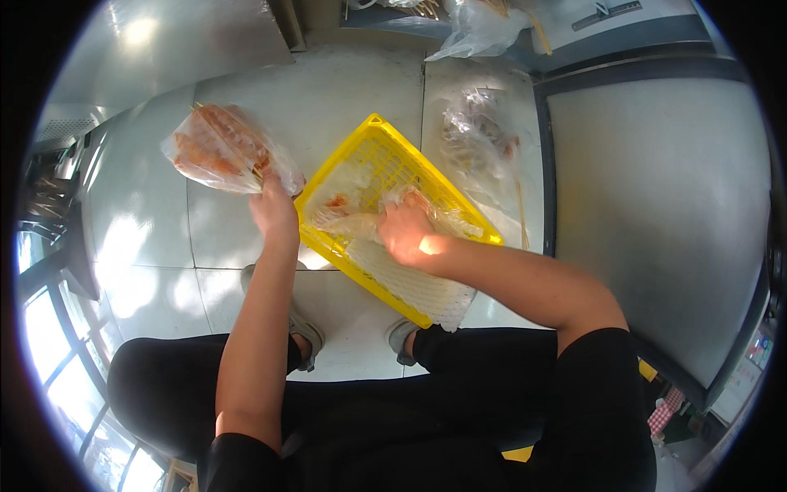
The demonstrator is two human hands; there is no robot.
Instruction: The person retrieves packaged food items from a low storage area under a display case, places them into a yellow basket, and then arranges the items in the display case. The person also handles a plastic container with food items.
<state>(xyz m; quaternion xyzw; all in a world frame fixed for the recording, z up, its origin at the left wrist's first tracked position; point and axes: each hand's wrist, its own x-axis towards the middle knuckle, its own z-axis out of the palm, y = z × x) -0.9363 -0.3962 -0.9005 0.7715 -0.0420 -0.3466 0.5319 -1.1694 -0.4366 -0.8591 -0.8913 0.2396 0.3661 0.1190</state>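
Note:
My left hand [273, 200] grips a clear plastic bag of orange-red skewered meat [215, 147] at the stick ends, left of a yellow plastic basket [341, 147]. The bag is held out over the floor, its meat end pointing up and left. Inside the basket, my right hand [406, 230] has its fingers curled into a crumpled clear plastic bag [353, 226]; the fingertips are partly hidden. Something orange shows in the plastic just beyond that hand. A white foam net sheet [412, 280] lies in the basket's near end and hangs over its rim.
Another plastic bag with thin sticks [482, 138] lies on the tiled floor right of the basket. Bagged skewers [482, 27] rest at the top. A steel cabinet door [658, 184] stands at right, another steel panel [178, 37] at upper left. My shoes [403, 341] are near the basket.

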